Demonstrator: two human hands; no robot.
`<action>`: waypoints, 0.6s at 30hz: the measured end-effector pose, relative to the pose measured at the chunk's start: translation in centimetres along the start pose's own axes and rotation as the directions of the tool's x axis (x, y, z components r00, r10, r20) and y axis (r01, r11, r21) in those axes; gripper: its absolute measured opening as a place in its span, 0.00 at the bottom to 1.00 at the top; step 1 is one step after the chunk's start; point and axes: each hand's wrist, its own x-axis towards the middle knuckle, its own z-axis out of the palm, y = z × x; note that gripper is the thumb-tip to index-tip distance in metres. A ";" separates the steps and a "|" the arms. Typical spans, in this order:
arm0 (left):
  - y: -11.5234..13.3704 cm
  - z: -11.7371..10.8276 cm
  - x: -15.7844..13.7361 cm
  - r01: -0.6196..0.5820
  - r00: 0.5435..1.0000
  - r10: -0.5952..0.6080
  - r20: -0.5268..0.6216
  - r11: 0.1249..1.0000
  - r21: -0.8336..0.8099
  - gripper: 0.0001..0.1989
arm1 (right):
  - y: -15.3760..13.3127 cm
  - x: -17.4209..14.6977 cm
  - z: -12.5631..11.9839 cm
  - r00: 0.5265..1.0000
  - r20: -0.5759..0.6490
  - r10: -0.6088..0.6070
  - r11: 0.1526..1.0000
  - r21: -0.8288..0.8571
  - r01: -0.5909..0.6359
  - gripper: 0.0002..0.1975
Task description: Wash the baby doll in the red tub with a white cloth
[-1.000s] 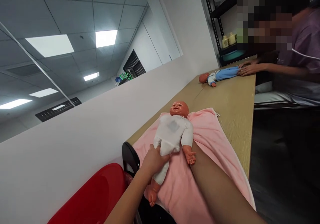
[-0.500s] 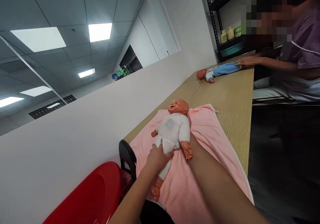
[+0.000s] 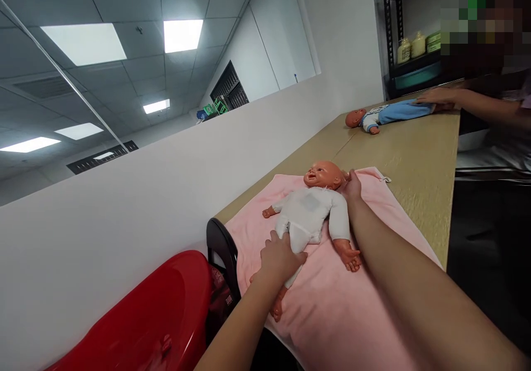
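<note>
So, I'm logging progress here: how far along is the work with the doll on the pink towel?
Done: the doll lies face-up on the pink towel, wearing a white suit. In hand: left hand holds its legs, right hand touches its head. Left: the towel is spread flat, not wrapped round it.

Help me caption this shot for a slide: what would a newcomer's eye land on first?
Most striking is the baby doll in white, lying face up on a pink towel at the near end of the wooden table. The left hand rests on its legs and the right hand touches its head. At the far end, another person's hand lies on a second doll in blue.
</note>
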 end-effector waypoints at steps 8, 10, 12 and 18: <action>2.3 3.0 -2.9 -0.073 0.988 0.098 -0.121 0.978 0.197 0.39 | -3.6 3.8 -2.3 0.998 -0.019 -0.055 0.998 -0.028 0.054 0.20; 2.3 4.4 -3.9 -0.178 0.963 0.221 -0.158 0.953 0.247 0.37 | -4.2 3.5 -2.2 0.996 0.027 -0.080 0.997 -0.009 0.080 0.20; 2.2 5.6 -5.1 -0.299 0.917 0.358 -0.175 0.908 0.293 0.33 | -4.8 2.5 -1.8 0.993 0.076 -0.091 0.996 0.021 0.090 0.20; 2.4 8.4 -9.7 -0.511 0.815 0.550 -0.181 0.830 0.225 0.28 | -6.1 -3.4 0.0 0.970 0.239 -0.032 0.999 0.042 0.023 0.17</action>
